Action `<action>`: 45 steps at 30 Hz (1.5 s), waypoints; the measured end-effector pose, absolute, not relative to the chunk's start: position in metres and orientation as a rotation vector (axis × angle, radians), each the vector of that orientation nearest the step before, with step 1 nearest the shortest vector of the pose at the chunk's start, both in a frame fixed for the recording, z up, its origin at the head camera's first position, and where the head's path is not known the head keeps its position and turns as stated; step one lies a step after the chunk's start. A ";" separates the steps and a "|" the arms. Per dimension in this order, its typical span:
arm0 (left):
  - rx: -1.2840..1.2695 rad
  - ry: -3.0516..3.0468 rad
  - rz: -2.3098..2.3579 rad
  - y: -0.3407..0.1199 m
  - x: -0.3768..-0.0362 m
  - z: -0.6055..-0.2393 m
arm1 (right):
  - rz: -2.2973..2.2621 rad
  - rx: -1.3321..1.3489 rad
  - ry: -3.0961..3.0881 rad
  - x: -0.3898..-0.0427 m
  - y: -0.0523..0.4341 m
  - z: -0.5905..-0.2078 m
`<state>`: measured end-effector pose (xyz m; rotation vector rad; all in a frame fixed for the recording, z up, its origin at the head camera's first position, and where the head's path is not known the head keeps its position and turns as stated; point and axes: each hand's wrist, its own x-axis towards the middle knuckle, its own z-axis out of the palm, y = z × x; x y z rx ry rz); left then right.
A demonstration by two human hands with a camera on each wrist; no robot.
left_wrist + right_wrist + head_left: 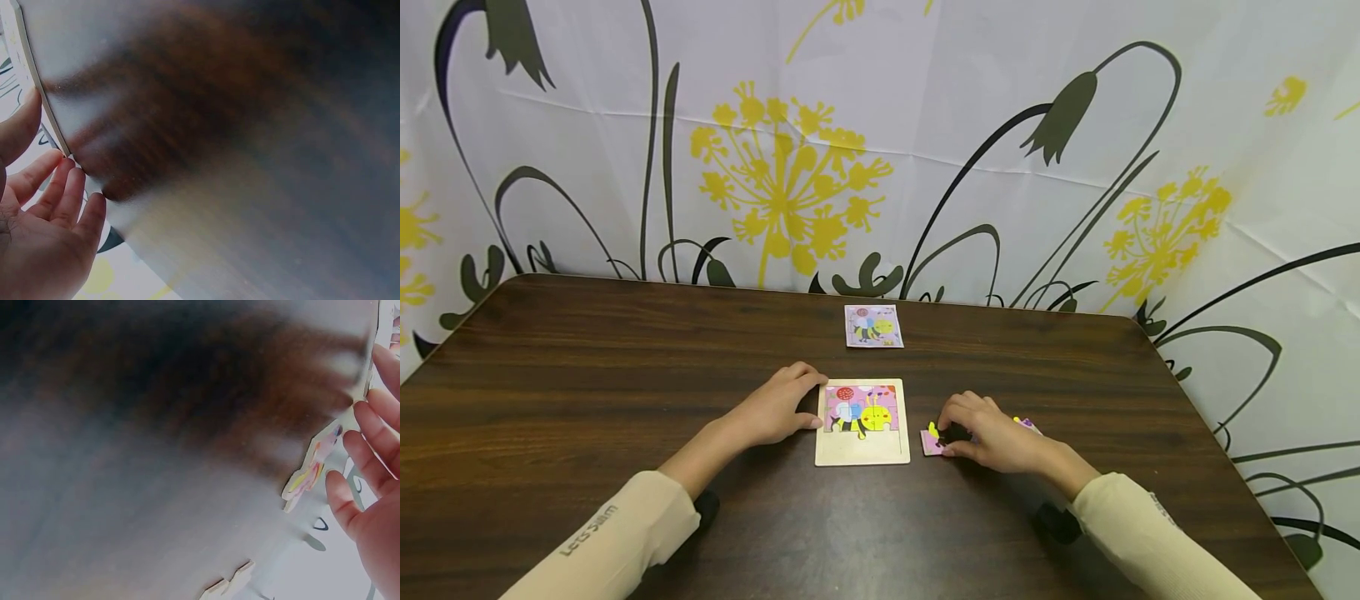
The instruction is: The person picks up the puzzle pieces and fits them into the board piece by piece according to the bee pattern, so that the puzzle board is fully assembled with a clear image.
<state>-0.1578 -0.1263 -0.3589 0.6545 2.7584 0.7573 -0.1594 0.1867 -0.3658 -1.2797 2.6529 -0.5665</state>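
Observation:
A pale wooden puzzle board (861,450) lies on the table, its upper part filled with pink pieces that form a yellow bee (876,417). My left hand (778,408) rests at the board's left side, thumb and fingertips touching its edge and upper left corner, fingers fairly straight. To the right of the board, my right hand (988,433) pinches a pink puzzle piece (931,443) between thumb and fingers; the hand partly covers it. Another puzzle piece (1027,424) shows behind the right wrist. In the right wrist view, loose pieces (312,464) lie beside the fingers.
A square picture card (874,326) with the same bee lies beyond the board, near the back of the dark wooden table (625,358). Behind the table edge hangs a white cloth (970,83) with yellow and grey flowers.

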 end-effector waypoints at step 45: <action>0.685 2.769 0.741 -0.127 -0.158 -0.359 | -0.578 -1.342 2.533 -0.165 0.114 -0.350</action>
